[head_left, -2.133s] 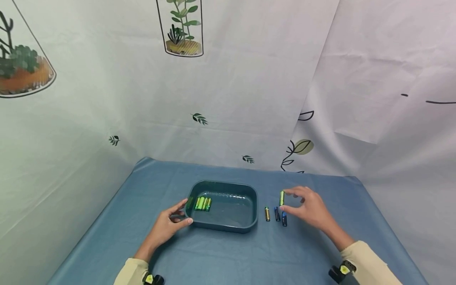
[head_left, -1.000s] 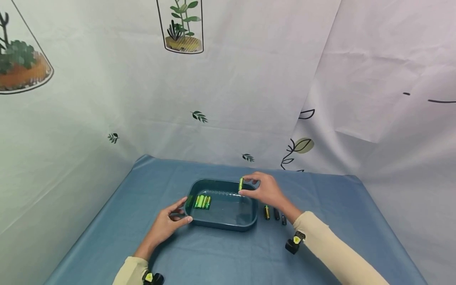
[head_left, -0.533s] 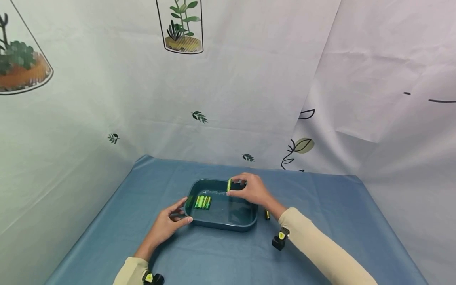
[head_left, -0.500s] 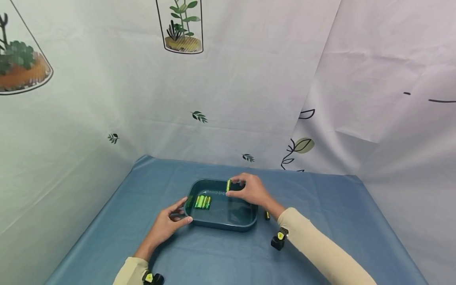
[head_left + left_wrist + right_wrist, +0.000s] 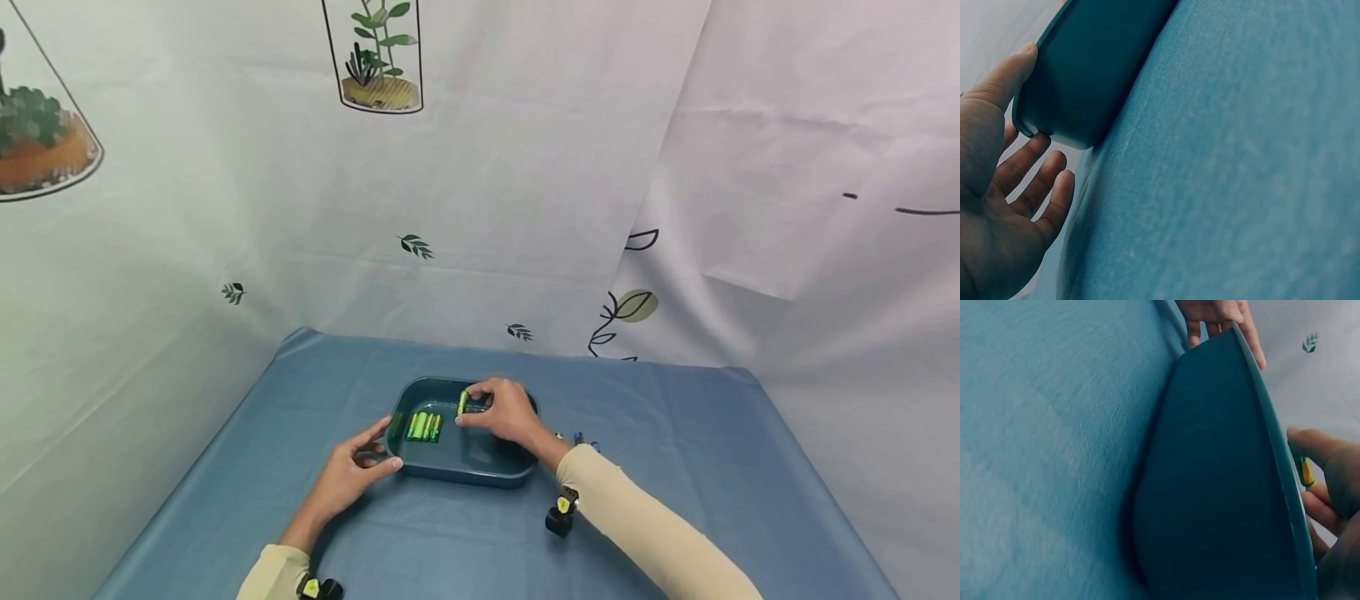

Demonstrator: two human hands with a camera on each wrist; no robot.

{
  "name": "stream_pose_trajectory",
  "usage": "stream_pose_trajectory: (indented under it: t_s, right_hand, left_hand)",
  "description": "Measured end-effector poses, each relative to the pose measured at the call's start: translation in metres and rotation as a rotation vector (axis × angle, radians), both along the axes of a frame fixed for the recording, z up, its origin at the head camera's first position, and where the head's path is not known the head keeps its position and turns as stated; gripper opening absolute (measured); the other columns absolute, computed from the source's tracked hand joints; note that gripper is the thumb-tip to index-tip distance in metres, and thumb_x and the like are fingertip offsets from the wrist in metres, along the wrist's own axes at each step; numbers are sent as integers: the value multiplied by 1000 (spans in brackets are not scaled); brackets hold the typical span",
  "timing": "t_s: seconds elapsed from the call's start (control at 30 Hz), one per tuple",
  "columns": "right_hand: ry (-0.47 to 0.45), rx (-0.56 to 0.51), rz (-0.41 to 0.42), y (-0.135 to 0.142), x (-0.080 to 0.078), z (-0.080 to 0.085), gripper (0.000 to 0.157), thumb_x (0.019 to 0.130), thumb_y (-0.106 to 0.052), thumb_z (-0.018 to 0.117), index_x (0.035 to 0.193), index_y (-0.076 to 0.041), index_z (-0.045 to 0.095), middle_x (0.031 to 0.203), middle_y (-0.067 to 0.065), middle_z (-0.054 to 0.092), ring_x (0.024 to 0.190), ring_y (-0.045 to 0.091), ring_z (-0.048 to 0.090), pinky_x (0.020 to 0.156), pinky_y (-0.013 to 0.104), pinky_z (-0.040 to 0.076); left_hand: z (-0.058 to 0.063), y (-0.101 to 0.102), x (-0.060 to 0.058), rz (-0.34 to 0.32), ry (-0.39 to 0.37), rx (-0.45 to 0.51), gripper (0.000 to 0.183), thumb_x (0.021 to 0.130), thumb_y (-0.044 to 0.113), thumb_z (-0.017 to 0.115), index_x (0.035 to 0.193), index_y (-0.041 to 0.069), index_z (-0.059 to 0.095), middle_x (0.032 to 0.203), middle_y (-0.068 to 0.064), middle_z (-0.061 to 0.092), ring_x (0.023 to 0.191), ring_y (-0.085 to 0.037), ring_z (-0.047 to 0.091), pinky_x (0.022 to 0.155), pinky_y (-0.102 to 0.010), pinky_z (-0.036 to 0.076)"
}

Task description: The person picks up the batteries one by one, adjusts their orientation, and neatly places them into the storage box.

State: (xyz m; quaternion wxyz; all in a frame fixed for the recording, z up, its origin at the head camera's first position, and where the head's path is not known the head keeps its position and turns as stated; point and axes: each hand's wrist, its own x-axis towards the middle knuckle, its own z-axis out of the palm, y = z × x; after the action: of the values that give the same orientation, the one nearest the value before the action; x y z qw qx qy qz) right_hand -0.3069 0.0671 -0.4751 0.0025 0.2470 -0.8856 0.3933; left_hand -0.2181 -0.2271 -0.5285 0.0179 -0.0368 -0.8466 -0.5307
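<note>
My left hand [image 5: 345,473] holds the left front corner of a dark teal tray [image 5: 468,477], thumb on the rim and fingers along the outer side. In the left wrist view its last two fingers stand apart from the tray. My right hand [image 5: 510,410] pinches a green AAA-looking battery [image 5: 462,404] between thumb and fingertips, upright over the middle of the tray. The right wrist view shows that battery [image 5: 1307,470] partly behind the rim. Several green batteries [image 5: 424,427] lie side by side in a row at the tray's left end.
To the right of the tray, blue-ended batteries [image 5: 578,437] and one yellowish battery [image 5: 558,435] lie on the blue cloth [image 5: 450,542], partly hidden by my right forearm. A white patterned curtain [image 5: 480,208] stands behind the table.
My right hand has carried the green battery from beside the loose batteries leftward over the tray, and lately lower and further left. The left hand stays at the tray's corner.
</note>
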Motion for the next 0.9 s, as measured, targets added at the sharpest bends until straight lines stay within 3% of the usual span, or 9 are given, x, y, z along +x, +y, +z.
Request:
stream_pose_trajectory:
  t_s: [0.13,0.37,0.9]
  right_hand:
    - [-37,-4,-16,-5,-1,-3,47,84,-36,87,122,-12,75,114,6,73,82,11,61,70,30,52]
    - [-84,-2,-38,-14,-3,-9,48,83,-38,87,123,-15,75,114,4,73,81,10,64,72,32,55]
    - [-91,38,-60,-28,-6,-20,50,80,-36,89,122,-13,76,111,4,75,92,17,69,80,38,57]
  left_hand:
    - [0,-1,0,19,-21,0,75,87,32,84,153,22,51,150,-15,54,113,-22,62,85,-31,55]
    - [-1,0,2,6,7,-5,77,86,33,84,153,19,50,151,-17,53,114,-25,62,84,-31,54]
    - [1,3,2,5,13,1,76,86,33,84,153,20,51,150,-18,53,114,-26,62,85,-33,54]
